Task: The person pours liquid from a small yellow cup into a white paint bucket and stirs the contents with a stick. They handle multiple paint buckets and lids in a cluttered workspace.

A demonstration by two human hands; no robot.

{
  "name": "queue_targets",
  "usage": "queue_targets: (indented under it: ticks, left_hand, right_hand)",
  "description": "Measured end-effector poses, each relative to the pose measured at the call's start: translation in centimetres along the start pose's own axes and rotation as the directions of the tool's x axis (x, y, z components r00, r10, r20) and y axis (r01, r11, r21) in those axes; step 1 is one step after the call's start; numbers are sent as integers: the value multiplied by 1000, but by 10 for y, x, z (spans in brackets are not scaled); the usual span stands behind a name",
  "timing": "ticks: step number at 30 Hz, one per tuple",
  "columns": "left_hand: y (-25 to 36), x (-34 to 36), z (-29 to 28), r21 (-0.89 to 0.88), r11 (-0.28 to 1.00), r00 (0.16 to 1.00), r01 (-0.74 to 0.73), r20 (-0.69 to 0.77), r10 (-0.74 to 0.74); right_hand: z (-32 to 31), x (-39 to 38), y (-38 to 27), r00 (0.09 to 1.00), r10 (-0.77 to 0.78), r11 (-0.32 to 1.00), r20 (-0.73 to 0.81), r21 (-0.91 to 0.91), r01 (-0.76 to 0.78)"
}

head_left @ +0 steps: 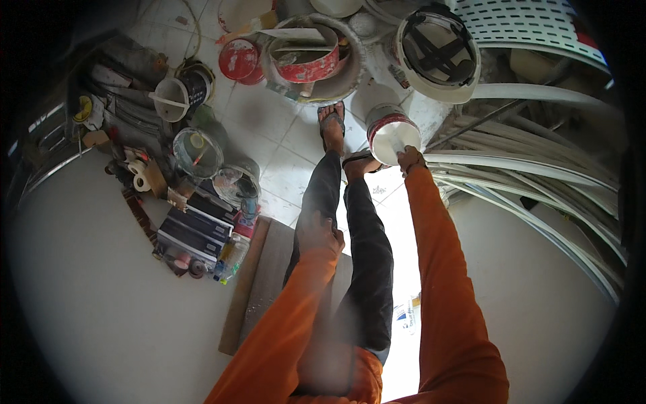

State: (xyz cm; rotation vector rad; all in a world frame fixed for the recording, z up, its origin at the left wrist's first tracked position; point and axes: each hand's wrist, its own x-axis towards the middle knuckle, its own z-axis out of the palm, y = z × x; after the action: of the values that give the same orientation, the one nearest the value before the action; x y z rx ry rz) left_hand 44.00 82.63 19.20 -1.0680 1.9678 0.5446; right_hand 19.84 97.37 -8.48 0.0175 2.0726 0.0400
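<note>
My right hand is closed at the near rim of a small white bucket with a red band. A pale, narrow tool runs from its fingers into the bucket's white contents; its exact kind is not clear. My left hand rests on my left knee, holding nothing, its fingers laid over the dark trouser leg. The bucket stands on the tiled floor just beyond my right sandalled foot.
A large round basin holds a red, plaster-smeared container. An upturned white helmet lies at the far right, near pale strips. Tubs, including a clear bucket, and boxes crowd the left. Wooden boards lie beside my legs.
</note>
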Motion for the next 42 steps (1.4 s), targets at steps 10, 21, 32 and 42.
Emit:
queue_targets:
  ticks: [10,21,32,42]
  left_hand:
    - [-8,-3,12,32,999,1000,13,7,-14]
    - [-7,3,9,27,999,1000,-27,7,27]
    - [28,15,0,-23,987,987,-158,32,159]
    - [17,7,3,16,996,996,-89,26,88]
  right_hand:
    - [-17,-20,-20,990,-93,995,110,54,87]
    - [-16,-7,-6,999,-15,1000,-45,13,15]
    - [-40,68,84,992,-23,945,-121,-327,-18]
    - [-21,28,55,992,-109,947,-56,-310,87]
